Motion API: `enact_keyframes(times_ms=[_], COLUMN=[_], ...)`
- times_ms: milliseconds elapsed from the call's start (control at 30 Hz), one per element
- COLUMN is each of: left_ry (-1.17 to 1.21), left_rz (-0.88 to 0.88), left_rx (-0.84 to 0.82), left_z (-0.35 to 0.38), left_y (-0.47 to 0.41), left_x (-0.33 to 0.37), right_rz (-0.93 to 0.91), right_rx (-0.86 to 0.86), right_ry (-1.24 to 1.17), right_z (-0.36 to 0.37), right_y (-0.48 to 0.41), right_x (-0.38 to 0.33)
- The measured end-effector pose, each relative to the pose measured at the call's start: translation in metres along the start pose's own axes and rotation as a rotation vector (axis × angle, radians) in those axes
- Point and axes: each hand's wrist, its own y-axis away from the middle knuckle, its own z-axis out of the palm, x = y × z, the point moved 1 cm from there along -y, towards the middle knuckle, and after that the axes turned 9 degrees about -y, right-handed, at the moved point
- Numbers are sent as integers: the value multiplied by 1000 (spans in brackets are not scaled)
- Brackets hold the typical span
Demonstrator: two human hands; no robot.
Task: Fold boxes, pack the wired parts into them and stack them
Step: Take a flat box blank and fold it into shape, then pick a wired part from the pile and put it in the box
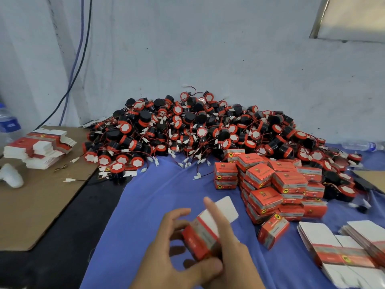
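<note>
Both my hands hold one red and white box [203, 236] low in the middle, above the blue cloth [158, 197]. My left hand [177, 257] grips its near end, thumb under it and fingers curled above. My right hand [231, 247] wraps the box's right side, with the index finger raised beside the open white flap [226, 209]. A big heap of black and red wired parts [208, 130] lies against the wall. Folded closed boxes are stacked in a pile [277, 184] at the right, and one more box [273, 230] lies tilted in front of it.
Flat unfolded boxes lie in a stack [39, 149] on brown cardboard [35, 205] at the left, and more flat ones [350, 253] at the lower right. Water bottles stand at the far left [8, 124] and lie at the far right [362, 145]. Cables [77, 65] hang down the wall.
</note>
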Motion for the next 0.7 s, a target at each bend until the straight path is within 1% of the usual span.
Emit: enact_keyframes(times_ms=[33, 67, 100, 133, 167, 200, 233, 267, 300, 333, 367, 467, 500, 533, 600, 700], left_ry=[-74, -116, -97, -24, 43, 106, 155, 178, 171, 117, 39, -333, -401, -400, -328, -142], left_rz=[24, 40, 34, 25, 10, -9, -41, -64, -76, -81, -87, -130, -154, -181, -196, -235], left_rx=[-58, -87, -103, -78, -69, -56, -55, -66, -81, -92, -94, -34, -41, -62, -98, -83], left_z=[2, -1, -1, -3, -5, -6, -8, -7, -6, -4, 0, 7, 8, 9, 8, 1], left_y=[1, 0, -1, -3, -5, -7, -8, -8, -8, -8, -9, -9, -8, -5, -2, -2], left_x=[3, 1, -1, -8, -15, -25, -33, -39, -47, -55, -67, -94, -99, -103, -108, -102], right_rz=[64, 57, -73, -231, -353, -381, -341, -258, -136, 7, 95, 221, 244, 257, 256, 280], right_rx=[-129, -208, -150, -20, 123, 229, 306, 358, 356, 317, 290, 285, 262, 243, 285, 314], right_ry=[115, 297, 507, 678, 738, 711, 607, 413, 172, -26, -134, 23, 12, -3, -60, -111], right_z=[0, 1, 2, 1, 0, -2, -5, -8, -9, -8, -6, 2, 4, 6, 8, 6], right_y=[-4, -6, -5, -2, 3, 8, 11, 14, 13, 14, 14, 22, 26, 30, 33, 28], right_x=[-1, 0, 1, 2, 2, 5, 10, 18, 25, 39, 52, 84, 90, 96, 98, 93])
